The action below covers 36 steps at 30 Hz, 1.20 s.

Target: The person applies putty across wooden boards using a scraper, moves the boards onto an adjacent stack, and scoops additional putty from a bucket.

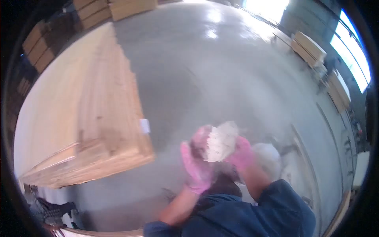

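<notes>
My left hand [197,162], in a pink glove, is raised in front of me with its thumb and fingers apart. Right beside it is a whitish crumpled piece with a ragged left edge [222,142]; motion blur hides whether it is cloth, paper or plastic. My right hand [241,153], also gloved in pink, is closed on the right side of this piece. I cannot tell whether the left fingers touch it. Below and to the right of my right hand lies a rounded white bag-like thing [266,160], partly hidden by my forearm.
A large stack of wooden boards [114,106] stands at the left, with a white label [145,125] on its side. More board stacks [308,49] stand at the far right. Grey concrete floor [177,71] stretches ahead. Long strips [304,154] lie at the right.
</notes>
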Each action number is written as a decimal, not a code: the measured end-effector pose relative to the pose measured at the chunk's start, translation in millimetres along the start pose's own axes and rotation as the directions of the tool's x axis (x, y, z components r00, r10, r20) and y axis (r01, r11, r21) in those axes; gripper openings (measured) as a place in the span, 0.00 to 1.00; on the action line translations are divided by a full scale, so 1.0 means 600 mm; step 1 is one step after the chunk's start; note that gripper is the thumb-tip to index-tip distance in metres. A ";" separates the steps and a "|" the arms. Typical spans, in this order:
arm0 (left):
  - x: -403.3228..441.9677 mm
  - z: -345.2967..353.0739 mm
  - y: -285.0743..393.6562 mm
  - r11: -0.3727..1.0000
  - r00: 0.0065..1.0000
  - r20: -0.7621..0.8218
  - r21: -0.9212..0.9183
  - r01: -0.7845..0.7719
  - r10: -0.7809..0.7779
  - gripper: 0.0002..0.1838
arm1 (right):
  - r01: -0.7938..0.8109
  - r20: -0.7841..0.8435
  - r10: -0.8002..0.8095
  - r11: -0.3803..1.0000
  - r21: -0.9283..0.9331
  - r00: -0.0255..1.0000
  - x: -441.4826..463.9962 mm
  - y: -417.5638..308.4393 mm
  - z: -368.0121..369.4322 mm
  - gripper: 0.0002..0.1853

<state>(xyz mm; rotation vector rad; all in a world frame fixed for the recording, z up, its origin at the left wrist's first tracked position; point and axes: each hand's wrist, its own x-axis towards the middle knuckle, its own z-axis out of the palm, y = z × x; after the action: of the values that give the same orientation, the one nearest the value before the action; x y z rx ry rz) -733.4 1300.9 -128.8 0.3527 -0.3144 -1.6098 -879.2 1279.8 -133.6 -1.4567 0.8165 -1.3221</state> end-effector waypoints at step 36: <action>-0.364 -0.595 1.874 -0.666 0.772 -0.170 0.414 0.620 0.613 0.43 | 0.162 0.404 -0.087 0.974 -0.155 0.911 0.731 -0.202 1.381 0.09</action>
<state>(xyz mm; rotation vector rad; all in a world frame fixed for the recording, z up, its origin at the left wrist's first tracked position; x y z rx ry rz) 448.9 1446.2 12.4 2.7011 -1.3880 0.0326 -5.1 1088.4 172.3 -1.8756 0.5961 -1.0085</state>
